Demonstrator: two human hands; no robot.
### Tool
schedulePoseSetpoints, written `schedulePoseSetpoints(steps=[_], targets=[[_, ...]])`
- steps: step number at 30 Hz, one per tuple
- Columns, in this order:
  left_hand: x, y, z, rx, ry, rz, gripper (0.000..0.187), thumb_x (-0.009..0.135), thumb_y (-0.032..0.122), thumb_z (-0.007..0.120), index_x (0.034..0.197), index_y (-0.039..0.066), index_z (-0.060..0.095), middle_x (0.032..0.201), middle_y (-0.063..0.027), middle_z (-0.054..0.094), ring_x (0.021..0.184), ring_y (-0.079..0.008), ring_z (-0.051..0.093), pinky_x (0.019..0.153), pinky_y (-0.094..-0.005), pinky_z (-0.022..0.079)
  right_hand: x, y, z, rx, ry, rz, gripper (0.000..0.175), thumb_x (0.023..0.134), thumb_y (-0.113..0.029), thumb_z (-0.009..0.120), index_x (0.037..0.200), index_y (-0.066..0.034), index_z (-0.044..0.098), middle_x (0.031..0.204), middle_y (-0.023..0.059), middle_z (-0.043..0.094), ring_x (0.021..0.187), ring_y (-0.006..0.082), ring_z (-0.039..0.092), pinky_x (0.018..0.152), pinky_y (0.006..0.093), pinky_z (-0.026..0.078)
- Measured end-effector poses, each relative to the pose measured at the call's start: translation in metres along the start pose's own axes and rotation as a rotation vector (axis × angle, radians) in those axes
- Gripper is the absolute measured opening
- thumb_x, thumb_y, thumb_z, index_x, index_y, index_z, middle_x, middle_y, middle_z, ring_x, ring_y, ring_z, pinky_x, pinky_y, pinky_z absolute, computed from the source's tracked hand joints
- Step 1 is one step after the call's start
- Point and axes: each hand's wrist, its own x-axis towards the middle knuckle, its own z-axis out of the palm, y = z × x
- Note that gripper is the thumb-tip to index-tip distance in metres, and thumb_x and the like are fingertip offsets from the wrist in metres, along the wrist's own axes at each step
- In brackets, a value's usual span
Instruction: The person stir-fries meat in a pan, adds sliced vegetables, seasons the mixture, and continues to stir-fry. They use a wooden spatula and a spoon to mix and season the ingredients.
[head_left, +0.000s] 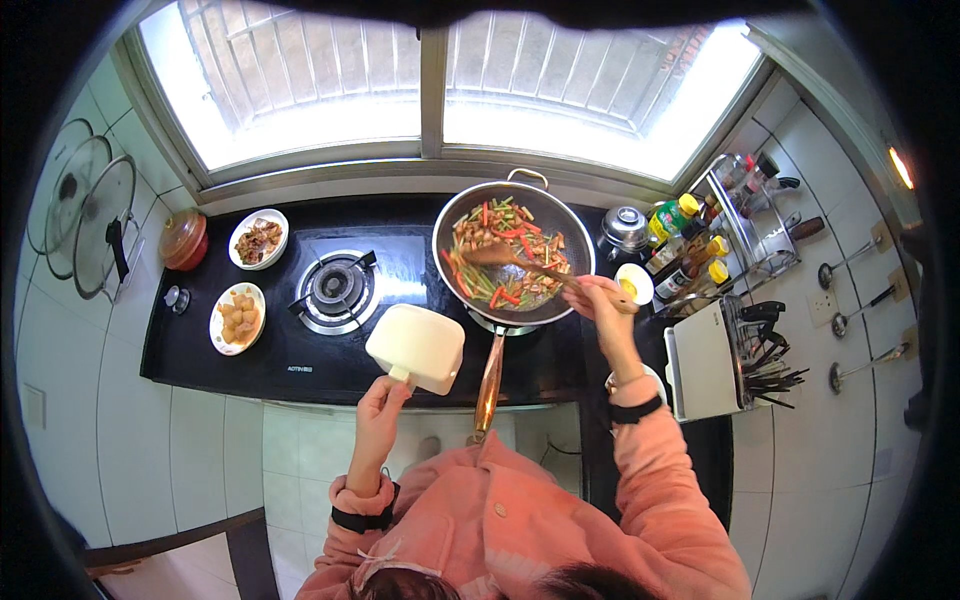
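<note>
My right hand (600, 304) is closed around the handle of a wooden spatula (529, 265). Its blade rests among the food in a deep wok (571, 225) on the right burner. Red pepper strips, green stalks and browned meat pieces (506, 232) lie in the wok. My left hand (382, 409) grips the short handle of a cream-coloured rectangular container (416, 345), held up in front of the wok's left side. The container's inside is hidden from me. The wok's long handle (492, 382) points toward my body, between my two hands.
An unlit burner (334, 285) sits left of the wok. Farther left stand a bowl of cooked meat (259, 238), a plate of round brown pieces (238, 319) and a red lidded pot (184, 238). Seasoning bottles (690, 274), a small bowl (634, 283) and a knife block (709, 360) crowd the right.
</note>
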Motion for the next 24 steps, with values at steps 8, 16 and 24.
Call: schedulePoseSetpoints(steps=[8, 16, 24], targets=[[-0.005, -0.002, -0.005, -0.030, 0.037, -0.004, 0.015, 0.095, 0.015, 0.053, 0.087, 0.003, 0.058, 0.083, 0.0036, 0.054, 0.080, -0.0047, 0.046, 0.074, -0.0190, 0.036, 0.002, -0.130, -0.038, -0.647, -0.138, -0.137, 0.017, 0.082, -0.009, 0.059, 0.090, 0.0045, 0.065, 0.079, 0.0131, 0.068, 0.068, 0.0166, 0.068, 0.061, 0.0253, 0.056], [-0.007, 0.002, -0.006, -0.017, 0.042, 0.034, 0.014, 0.095, 0.014, 0.053, 0.087, 0.003, 0.058, 0.083, 0.0037, 0.054, 0.080, -0.0043, 0.045, 0.073, -0.0191, 0.036, 0.000, -0.107, -0.004, -0.321, -0.059, -0.095, 0.020, 0.085, -0.015, 0.062, 0.088, 0.0039, 0.065, 0.077, 0.0132, 0.068, 0.066, 0.0175, 0.067, 0.060, 0.0263, 0.055], [-0.005, 0.001, -0.005, -0.028, 0.060, 0.012, 0.015, 0.095, 0.015, 0.054, 0.088, 0.002, 0.059, 0.083, 0.0034, 0.054, 0.079, -0.0047, 0.046, 0.072, -0.0200, 0.037, -0.027, -0.055, 0.036, -0.177, 0.096, -0.039, 0.033, 0.087, -0.030, 0.065, 0.086, 0.0032, 0.063, 0.074, 0.0136, 0.067, 0.061, 0.0178, 0.066, 0.056, 0.0252, 0.054]])
